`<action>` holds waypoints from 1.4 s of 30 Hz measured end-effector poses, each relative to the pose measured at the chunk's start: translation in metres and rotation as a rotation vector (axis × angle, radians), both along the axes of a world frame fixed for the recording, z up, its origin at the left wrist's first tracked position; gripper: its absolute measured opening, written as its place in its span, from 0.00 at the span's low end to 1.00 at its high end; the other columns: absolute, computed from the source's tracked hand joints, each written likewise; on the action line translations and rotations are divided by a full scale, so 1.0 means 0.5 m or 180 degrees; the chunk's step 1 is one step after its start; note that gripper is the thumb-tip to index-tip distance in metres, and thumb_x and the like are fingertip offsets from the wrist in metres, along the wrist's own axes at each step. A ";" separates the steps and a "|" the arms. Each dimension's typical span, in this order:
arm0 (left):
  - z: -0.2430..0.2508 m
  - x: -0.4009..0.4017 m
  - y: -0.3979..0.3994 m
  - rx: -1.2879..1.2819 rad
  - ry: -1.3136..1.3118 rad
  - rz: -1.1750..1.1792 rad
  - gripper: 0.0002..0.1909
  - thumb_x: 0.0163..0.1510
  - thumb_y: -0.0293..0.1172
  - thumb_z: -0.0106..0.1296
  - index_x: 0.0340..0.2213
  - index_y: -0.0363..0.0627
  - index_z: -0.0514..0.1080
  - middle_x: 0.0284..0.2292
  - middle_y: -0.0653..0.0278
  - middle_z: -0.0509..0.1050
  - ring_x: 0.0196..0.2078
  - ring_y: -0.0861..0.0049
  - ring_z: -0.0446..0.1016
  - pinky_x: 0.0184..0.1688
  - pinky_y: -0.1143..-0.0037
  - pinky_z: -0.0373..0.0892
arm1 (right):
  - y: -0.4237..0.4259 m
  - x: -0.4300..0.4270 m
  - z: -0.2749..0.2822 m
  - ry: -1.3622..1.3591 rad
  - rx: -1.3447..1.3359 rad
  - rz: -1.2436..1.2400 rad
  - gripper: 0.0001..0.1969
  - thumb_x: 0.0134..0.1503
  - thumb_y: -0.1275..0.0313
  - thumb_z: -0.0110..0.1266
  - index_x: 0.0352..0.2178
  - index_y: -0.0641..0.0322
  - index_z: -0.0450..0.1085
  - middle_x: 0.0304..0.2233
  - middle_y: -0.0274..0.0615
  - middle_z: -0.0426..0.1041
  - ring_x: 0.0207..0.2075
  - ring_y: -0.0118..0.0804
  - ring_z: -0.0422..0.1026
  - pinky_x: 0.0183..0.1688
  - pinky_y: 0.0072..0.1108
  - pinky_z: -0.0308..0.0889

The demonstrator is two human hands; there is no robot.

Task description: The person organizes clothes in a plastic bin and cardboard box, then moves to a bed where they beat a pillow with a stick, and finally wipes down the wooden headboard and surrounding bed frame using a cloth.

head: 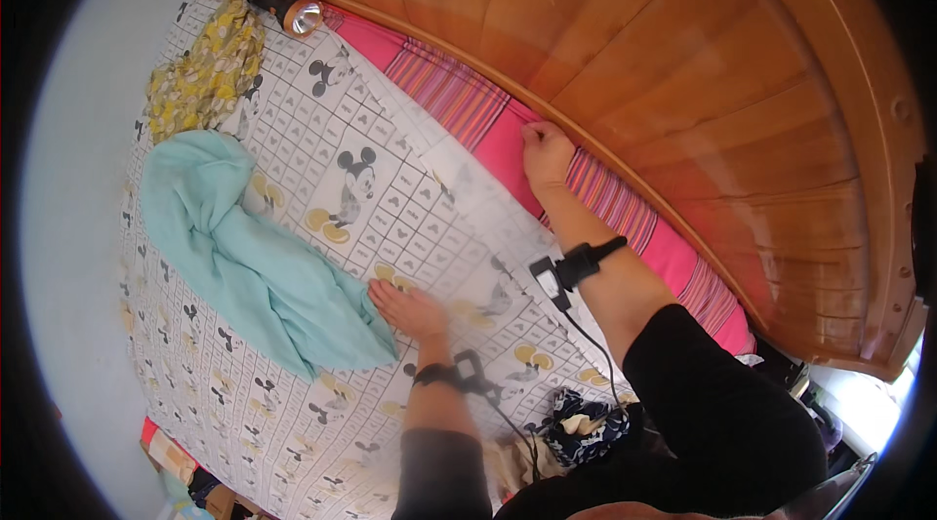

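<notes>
My right hand [547, 154] is at the edge of the bed beside the wooden headboard [622, 44]. Its fingers are curled on the pink striped bedding [505, 147], and creases in the cloth run to the fingertips. My left hand [410, 309] rests palm down on the white cartoon-print bed sheet [399, 180], its fingers by the edge of a crumpled aqua cloth [271, 271]; whether they press on the cloth is hard to tell. Along the headboard side, the white sheet's border lies short of the edge, leaving a strip of pink bedding uncovered.
A black and orange flashlight [289, 14] lies at the far corner against the headboard. Near it is a rumpled yellow patterned cloth [212, 70]. A dark blue and white patterned cloth [589, 425] sits close to my body. Cables [596, 344] hang from straps on both forearms. A pale wall [80, 191] borders the left.
</notes>
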State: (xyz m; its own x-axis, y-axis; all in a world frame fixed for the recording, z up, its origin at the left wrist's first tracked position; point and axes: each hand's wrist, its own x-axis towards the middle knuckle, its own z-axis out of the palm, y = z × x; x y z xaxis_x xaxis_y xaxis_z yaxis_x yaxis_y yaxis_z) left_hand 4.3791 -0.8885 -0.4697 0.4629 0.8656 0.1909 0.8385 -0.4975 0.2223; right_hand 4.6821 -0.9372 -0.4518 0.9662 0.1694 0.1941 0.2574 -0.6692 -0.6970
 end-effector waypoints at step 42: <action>0.030 0.003 0.010 -0.0246 -0.0422 -0.0018 0.28 0.47 0.30 0.38 0.50 0.28 0.49 0.52 0.44 0.52 0.55 0.46 0.48 0.54 0.56 0.46 | 0.153 0.032 0.048 0.2383 0.2448 0.0604 0.04 0.49 0.76 0.51 0.21 0.65 0.69 0.18 0.31 0.66 0.19 0.22 0.61 0.21 0.15 0.56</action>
